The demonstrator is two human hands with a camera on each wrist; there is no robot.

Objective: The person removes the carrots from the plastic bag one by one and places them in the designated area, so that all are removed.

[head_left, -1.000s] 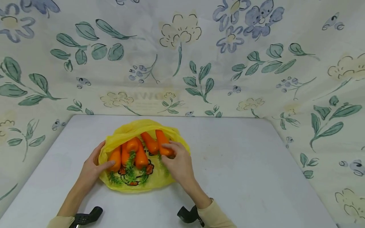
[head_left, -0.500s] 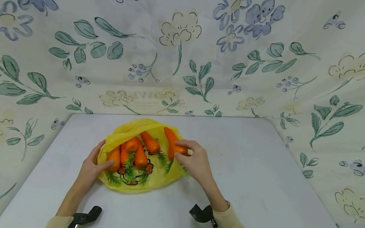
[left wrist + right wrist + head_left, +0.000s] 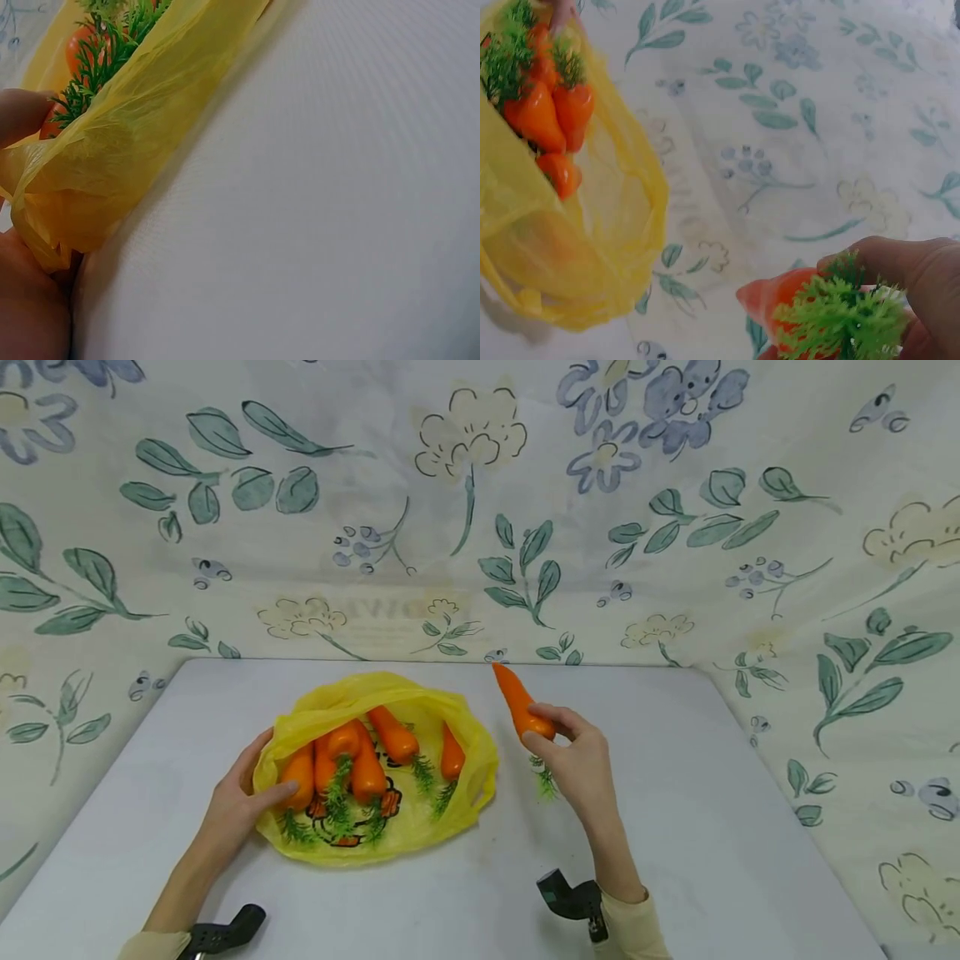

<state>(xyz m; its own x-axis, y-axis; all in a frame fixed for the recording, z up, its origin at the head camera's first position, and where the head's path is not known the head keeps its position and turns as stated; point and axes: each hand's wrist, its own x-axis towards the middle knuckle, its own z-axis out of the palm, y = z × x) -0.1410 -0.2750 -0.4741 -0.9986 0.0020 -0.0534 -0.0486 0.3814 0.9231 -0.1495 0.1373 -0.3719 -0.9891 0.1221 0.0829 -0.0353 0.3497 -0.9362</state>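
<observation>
Left grip point(image 3: 243, 789), left of the head frame: held the yellow bag point(image 3: 423, 837) by its left side, thumb over the leftmost carrot point(image 3: 301, 767). More carrots point(image 3: 367, 772) lay inside the bag's mouth, left of centre. Right grip point(image 3: 577, 760), right of centre: pinched one orange carrot point(image 3: 516, 700) apart from the bag, tip toward the top, green fronds point(image 3: 544, 779) below. White bench point(image 3: 712, 827) ran underneath; floral cloth point(image 3: 442, 572) filled the upper frame.
</observation>
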